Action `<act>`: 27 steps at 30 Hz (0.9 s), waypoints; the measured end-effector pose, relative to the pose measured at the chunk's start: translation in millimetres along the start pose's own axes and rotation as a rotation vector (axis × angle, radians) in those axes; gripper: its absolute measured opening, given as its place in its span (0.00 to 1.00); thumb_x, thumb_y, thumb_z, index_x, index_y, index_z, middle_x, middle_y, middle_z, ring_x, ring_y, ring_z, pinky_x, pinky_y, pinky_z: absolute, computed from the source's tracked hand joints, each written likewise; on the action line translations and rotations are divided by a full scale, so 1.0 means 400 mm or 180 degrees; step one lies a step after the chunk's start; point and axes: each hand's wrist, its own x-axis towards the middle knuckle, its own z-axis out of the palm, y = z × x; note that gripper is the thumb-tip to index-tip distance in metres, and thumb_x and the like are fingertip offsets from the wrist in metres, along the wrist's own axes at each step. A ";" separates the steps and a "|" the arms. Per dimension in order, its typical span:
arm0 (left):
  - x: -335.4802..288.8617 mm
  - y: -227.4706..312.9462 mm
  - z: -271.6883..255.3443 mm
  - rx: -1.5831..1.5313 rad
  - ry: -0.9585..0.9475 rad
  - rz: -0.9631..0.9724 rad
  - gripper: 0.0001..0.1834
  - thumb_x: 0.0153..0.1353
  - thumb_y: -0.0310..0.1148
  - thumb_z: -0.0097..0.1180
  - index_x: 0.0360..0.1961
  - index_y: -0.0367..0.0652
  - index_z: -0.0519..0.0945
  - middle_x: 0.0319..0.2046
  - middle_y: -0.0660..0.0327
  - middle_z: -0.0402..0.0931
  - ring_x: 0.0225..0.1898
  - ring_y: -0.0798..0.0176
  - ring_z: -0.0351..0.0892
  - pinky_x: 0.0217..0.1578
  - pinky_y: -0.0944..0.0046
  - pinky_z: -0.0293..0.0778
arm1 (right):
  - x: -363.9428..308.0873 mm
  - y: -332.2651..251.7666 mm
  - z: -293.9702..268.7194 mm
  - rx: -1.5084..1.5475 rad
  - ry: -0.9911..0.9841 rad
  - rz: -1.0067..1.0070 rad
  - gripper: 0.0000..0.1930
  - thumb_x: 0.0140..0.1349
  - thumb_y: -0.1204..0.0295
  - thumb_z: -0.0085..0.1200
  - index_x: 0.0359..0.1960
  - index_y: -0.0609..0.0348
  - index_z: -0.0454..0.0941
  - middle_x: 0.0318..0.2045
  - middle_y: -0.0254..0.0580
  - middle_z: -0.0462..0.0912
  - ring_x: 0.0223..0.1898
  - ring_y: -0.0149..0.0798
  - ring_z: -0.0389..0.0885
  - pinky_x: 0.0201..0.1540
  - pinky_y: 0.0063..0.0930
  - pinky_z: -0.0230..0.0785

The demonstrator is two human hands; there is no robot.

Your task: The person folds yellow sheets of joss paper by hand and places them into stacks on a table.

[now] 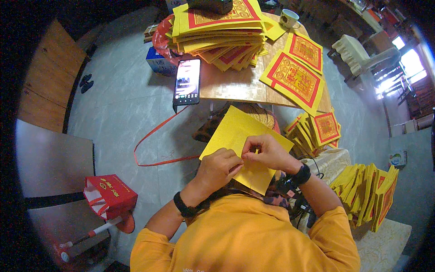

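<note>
A plain yellow paper sheet [226, 131] lies tilted over my lap, one corner pointing toward the table. My left hand [220, 167] is closed, its fingertips pinching at the middle of the sheet. Beside it, my right hand [268, 152] is also closed, thumb and forefinger pressed together close to the left fingertips. Whether a fold or a small piece sits between the fingers cannot be made out. From the phone [187, 81] at the table's edge, a red strap [156, 136] hangs in a loop and passes behind the sheet near my left hand.
The wooden table [226, 88] bears a tall stack of yellow-and-red printed papers [217, 41], loose printed sheets [294, 77] and a cup [288, 19]. More paper bundles [362, 195] stand on a covered seat at my right. A red bag [110, 195] is at left.
</note>
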 end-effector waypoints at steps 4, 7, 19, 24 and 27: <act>0.000 -0.009 0.004 -0.0097 -0.0043 0.0024 0.06 0.52 0.33 0.63 0.29 0.44 0.81 0.29 0.60 0.78 0.33 0.55 0.78 0.32 0.59 0.75 | -0.001 0.049 0.032 -0.2121 0.0419 -0.1402 0.06 0.54 0.77 0.58 0.32 0.59 0.74 0.29 0.44 0.77 0.32 0.46 0.77 0.34 0.33 0.70; -0.008 -0.045 0.018 -0.0278 -0.0147 0.0021 0.05 0.53 0.32 0.61 0.29 0.42 0.81 0.29 0.58 0.78 0.32 0.54 0.79 0.33 0.58 0.76 | -0.004 0.049 0.050 -0.2225 0.0408 -0.1572 0.08 0.52 0.78 0.57 0.33 0.60 0.71 0.32 0.46 0.75 0.35 0.53 0.76 0.34 0.38 0.70; 0.059 -0.030 -0.017 -0.1405 -0.0292 -0.0903 0.12 0.61 0.25 0.53 0.45 0.33 0.80 0.35 0.51 0.83 0.33 0.60 0.83 0.36 0.65 0.77 | 0.008 0.028 0.040 -0.1960 0.0419 -0.1596 0.09 0.53 0.78 0.54 0.35 0.59 0.70 0.39 0.48 0.76 0.31 0.52 0.81 0.29 0.38 0.76; 0.070 -0.088 0.014 -0.2489 -0.0763 -0.1100 0.12 0.63 0.26 0.56 0.46 0.31 0.81 0.34 0.60 0.83 0.32 0.72 0.80 0.35 0.72 0.76 | -0.003 0.053 0.031 -0.2572 0.0507 -0.1800 0.09 0.53 0.76 0.54 0.37 0.58 0.74 0.39 0.45 0.78 0.31 0.48 0.82 0.30 0.34 0.77; 0.096 -0.072 -0.028 -0.2753 -0.1179 -0.2017 0.11 0.63 0.27 0.57 0.44 0.33 0.82 0.33 0.61 0.82 0.31 0.73 0.79 0.34 0.74 0.75 | -0.008 0.065 0.027 -0.2528 0.0596 -0.1984 0.11 0.53 0.75 0.54 0.40 0.58 0.76 0.37 0.43 0.79 0.30 0.46 0.82 0.30 0.33 0.77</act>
